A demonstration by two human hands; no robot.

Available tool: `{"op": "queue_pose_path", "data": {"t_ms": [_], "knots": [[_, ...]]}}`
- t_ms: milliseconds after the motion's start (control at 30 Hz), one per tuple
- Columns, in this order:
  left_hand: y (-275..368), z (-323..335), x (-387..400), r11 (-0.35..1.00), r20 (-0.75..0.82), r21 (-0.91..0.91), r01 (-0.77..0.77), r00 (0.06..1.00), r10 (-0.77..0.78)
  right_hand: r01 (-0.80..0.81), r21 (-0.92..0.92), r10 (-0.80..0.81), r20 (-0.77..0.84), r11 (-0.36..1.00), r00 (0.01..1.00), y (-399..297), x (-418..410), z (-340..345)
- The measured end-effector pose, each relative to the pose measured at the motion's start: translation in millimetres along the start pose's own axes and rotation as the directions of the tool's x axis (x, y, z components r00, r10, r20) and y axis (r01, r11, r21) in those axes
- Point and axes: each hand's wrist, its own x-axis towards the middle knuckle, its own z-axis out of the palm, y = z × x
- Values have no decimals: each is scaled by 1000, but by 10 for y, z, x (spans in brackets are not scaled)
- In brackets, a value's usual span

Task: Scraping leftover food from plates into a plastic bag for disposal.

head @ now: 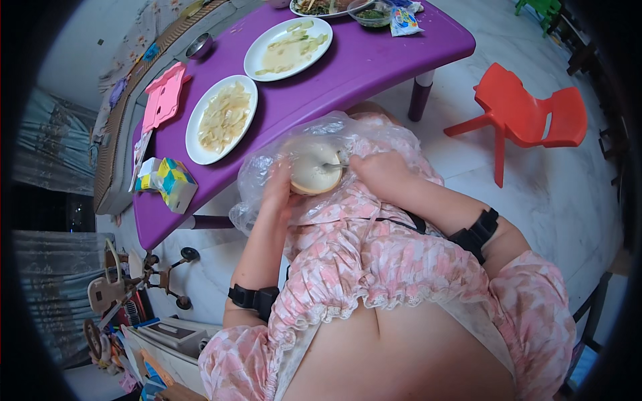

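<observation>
Above my lap, a cream-coloured bowl (pixel 321 179) with a tan rim tilts towards me, its inside pale and mostly bare. My left hand (pixel 278 183) grips the bowl's left side, partly blurred. My right hand (pixel 378 170) holds the handle of a metal spoon (pixel 335 165), whose head dips into the bowl. A clear, crumpled plastic bag (pixel 261 163) spreads around the bowl and across my lap. Part of the bag lies over the bowl's far side, or just behind it; I cannot tell which.
On the purple table (pixel 361 72) stand oval plates of cooked food (pixel 223 120) and pale green vegetable pieces (pixel 296 47), a metal bowl (pixel 199 46), a pink plastic stand (pixel 164 97) and a tissue pack (pixel 175 185). A red child's chair (pixel 521 110) is at right, a wheeled frame (pixel 163 278) at left.
</observation>
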Motion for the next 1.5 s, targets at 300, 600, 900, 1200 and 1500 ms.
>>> {"op": "queue_pose_path", "data": {"t_ms": [300, 600, 900, 1200, 1500], "knots": [[83, 42, -94, 905, -136, 380, -192, 956, 260, -70, 111, 84, -128, 991, 988, -33, -13, -379], [24, 7, -66, 936, -192, 337, -105, 965, 177, -18, 0, 18, -20, 1000, 1000, -31, -8, -182], [50, -123, -89, 994, 61, -99, -35, 997, 41, 55, 229, -59, 14, 972, 998, -194, -35, -370], [-69, -222, 91, 992, 150, -118, 30, 989, -12, -78, -40, 76, -50, 996, 996, 72, -21, -468], [-40, -147, -23, 932, 366, -229, 280, 912, -184, 73, 139, -80, 39, 988, 996, -252, 74, -162]]}}
